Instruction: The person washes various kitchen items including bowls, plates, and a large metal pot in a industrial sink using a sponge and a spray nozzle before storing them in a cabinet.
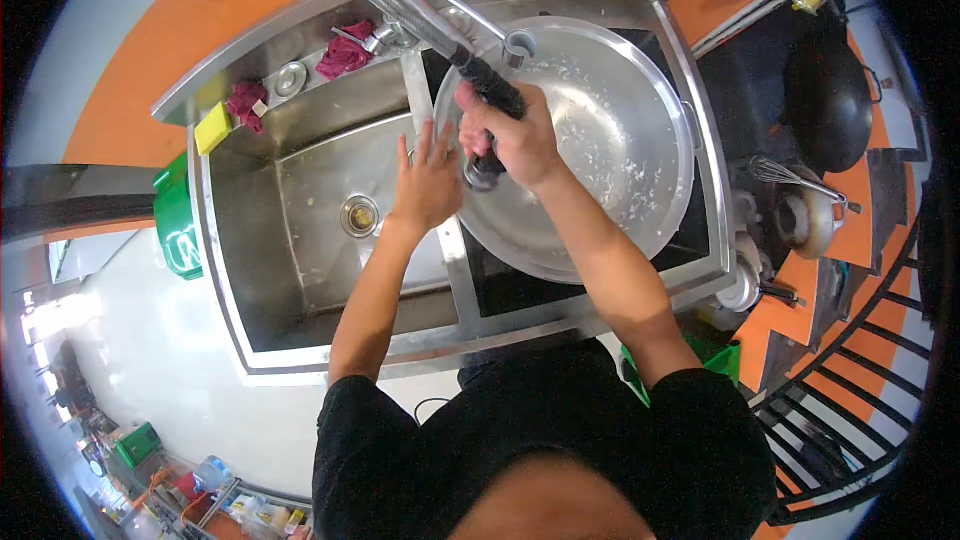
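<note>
My right hand (527,148) is wrapped round the black grip of a spray faucet (492,88), whose metal hose runs up to the far edge. The nozzle points down by the left rim of a large round metal basin (575,225). Small white bits cling to the basin's inside. Just left of that rim is my left hand (430,183), empty, its fingers spread over the divider beside the left sink bowl (318,175). Whether the left fingertips touch the basin, I cannot tell. A round drain (360,215) sits in the bowl's floor.
Along the sink's back ledge lie a yellow sponge (212,128) and dark red cloths (345,52). A green bin (176,220) stands left of the sink. To the right are a black wok (828,105), a whisk (785,173) and a black railing (850,380).
</note>
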